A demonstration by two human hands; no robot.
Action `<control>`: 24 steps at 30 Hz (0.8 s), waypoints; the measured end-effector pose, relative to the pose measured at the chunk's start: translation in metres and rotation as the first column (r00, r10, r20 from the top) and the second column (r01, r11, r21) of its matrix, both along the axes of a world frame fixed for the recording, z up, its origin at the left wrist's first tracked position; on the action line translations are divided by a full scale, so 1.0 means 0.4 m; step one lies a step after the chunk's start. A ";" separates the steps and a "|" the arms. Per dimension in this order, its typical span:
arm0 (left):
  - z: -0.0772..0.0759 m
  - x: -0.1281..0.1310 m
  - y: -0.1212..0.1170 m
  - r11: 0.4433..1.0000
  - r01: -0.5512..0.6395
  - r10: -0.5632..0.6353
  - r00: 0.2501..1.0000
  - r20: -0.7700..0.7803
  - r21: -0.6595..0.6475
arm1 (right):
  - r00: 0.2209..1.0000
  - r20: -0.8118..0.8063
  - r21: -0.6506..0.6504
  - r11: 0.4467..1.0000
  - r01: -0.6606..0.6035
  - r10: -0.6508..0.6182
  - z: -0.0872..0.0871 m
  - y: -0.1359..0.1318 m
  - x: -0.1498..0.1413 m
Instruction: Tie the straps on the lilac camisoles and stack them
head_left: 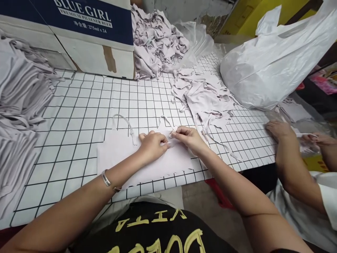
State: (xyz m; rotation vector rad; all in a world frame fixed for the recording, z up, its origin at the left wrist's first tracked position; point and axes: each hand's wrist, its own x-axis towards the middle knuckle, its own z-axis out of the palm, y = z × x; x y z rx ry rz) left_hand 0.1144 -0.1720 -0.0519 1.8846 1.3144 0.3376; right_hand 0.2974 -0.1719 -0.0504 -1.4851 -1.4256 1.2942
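Note:
A pale pinkish fabric piece with thin straps [116, 154] lies flat on the grid-patterned cloth in front of me. My left hand [154, 146] rests on it, thumb and finger pinched at a bit of the fabric. Close beside it, my right hand [187, 138] pinches a thin fabric strap [165, 119] near the piece's upper edge. Another strap [126, 121] loops up from the upper left and ends loose on the piece. The fingertips hide just where the strap meets the fabric.
A stack of similar pieces [23, 91] stands left. Behind are a beer carton [92, 38] and a fabric heap [158, 38]. A smaller pile [205, 95] lies ahead right, beside a white plastic bag [263, 70]. Another person's hands [281, 131] work at the right.

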 end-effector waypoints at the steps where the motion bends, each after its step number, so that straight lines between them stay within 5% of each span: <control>1: 0.001 0.001 0.000 1.000 -0.001 0.001 1.000 0.006 -0.005 | 1.000 0.015 0.008 1.000 0.006 -0.006 0.000 -0.004 -0.005; 10: 0.013 0.000 0.002 1.000 -0.002 0.002 1.000 0.012 -0.023 | 0.990 0.142 0.189 0.982 -0.015 -0.013 -0.019 -0.049 -0.039; 24: 0.007 -0.002 0.003 1.000 -0.015 0.016 1.000 0.026 -0.025 | 0.981 0.191 0.221 0.975 -0.013 -0.030 -0.029 -0.071 -0.049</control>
